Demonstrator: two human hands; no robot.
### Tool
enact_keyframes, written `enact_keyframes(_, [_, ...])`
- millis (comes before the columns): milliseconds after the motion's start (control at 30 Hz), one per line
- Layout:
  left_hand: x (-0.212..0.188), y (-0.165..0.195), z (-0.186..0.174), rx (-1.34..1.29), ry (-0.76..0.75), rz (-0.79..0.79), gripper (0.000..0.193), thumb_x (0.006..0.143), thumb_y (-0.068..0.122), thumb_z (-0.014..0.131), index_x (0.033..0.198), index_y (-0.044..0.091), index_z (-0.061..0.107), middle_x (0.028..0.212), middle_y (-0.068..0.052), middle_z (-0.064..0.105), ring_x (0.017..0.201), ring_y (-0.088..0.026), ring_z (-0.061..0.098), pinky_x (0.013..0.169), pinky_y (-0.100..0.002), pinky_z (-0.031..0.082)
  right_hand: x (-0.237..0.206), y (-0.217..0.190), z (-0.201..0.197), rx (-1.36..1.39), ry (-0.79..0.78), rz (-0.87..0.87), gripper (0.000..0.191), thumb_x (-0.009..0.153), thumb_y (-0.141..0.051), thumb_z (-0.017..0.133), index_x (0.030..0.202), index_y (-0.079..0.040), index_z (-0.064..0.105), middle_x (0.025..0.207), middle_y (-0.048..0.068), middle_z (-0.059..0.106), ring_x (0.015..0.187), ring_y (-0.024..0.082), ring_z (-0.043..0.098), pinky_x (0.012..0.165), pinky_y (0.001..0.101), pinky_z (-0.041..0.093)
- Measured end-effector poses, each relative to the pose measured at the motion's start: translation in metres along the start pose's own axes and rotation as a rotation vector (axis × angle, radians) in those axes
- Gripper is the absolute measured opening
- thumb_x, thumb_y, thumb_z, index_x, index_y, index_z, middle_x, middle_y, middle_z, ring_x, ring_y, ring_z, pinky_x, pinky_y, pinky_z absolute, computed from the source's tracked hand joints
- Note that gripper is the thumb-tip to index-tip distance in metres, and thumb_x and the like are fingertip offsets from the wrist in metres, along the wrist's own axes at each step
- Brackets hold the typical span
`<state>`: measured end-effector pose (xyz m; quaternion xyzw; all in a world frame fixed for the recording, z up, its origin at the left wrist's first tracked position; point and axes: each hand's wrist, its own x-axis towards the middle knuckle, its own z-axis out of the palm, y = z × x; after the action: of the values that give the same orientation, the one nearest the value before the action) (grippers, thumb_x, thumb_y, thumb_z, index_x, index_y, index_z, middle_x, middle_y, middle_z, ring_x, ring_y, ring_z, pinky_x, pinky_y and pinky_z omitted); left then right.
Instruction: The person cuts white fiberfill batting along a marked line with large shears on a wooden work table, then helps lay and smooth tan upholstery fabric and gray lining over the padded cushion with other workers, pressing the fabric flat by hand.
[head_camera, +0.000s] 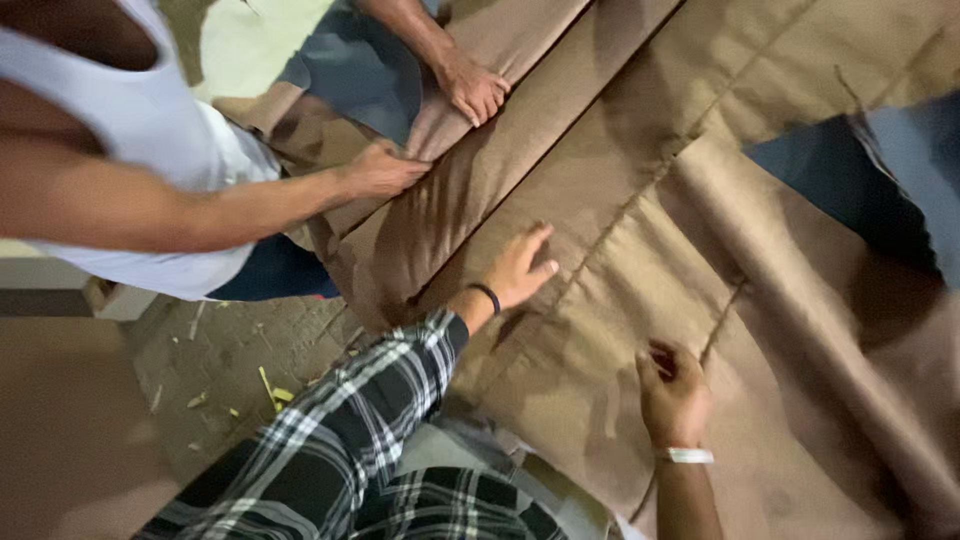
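Observation:
A large brown cloth (600, 190) lies spread out with long folds and a stitched seam across it. My left hand (520, 268), on a plaid-sleeved arm with a black wristband, rests flat on the cloth beside a fold, fingers spread. My right hand (672, 392), with a white wristband, is curled closed and pinches the cloth near the seam. A co-worker in a white sleeveless top (150, 120) presses both hands on a folded edge, one hand (385, 170) nearer me and the other hand (475, 90) farther up.
Bare concrete floor (230, 370) with small yellow scraps shows at the lower left. A blurred blue shape (880, 180) overlaps the cloth at the right edge. A long rolled ridge of cloth (800, 300) runs toward the lower right.

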<state>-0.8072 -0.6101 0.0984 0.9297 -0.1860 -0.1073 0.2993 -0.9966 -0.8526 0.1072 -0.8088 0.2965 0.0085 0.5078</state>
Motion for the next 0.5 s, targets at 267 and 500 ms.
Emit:
enact_keyframes(267, [0.061,-0.054,-0.004,0.113,-0.097,-0.069,0.087,0.094,0.043,0.067,0.158,0.001,0.025,0.159,-0.028,0.028,0.147,-0.043,0.027,0.120,-0.048,0.028,0.074,-0.070,0.091,-0.219,-0.054,-0.378,0.033,0.087,-0.023,0.078,0.116,-0.010,0.073,0.121,0.013,0.072,0.109,0.031,0.069,0.095,0.0425,0.056])
enact_keyframes(500, [0.079,-0.053,0.008,-0.038,-0.071,-0.243,0.075,0.096,0.029,0.062,0.158,0.001,0.032,0.160,-0.025,0.040,0.149,-0.041,0.038,0.122,-0.047,0.033,0.203,-0.140,0.172,-0.619,-0.228,-0.770,0.037,0.092,-0.033,0.063,0.122,-0.013,0.072,0.135,0.009,0.067,0.130,0.030,0.055,0.112,0.0451,0.041])
